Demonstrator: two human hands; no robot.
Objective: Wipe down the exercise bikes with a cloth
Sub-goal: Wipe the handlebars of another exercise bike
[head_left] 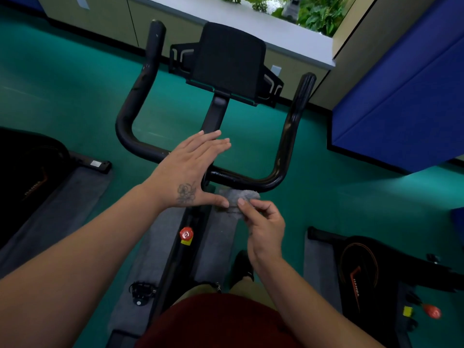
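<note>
From the head view, the person stands behind the middle exercise bike (pixel 190 247), looking down on its black handlebar (pixel 241 178) and the dark console (pixel 228 61) above it. The grey cloth (pixel 238 198) sits bunched just below the crossbar of the handlebar, touching or nearly touching it. The right hand (pixel 263 222) pinches it between thumb and forefinger, the other fingers curled in, probably to gather it into a pad for wiping. The left hand (pixel 190 169) lies over the centre of the bar with its fingers straight and pressed together, thumb reaching toward the cloth; it seems to steady or help fold it. Wiping looks barely begun here. Two more bikes stand at either side on the green floor (pixel 62 96).
</note>
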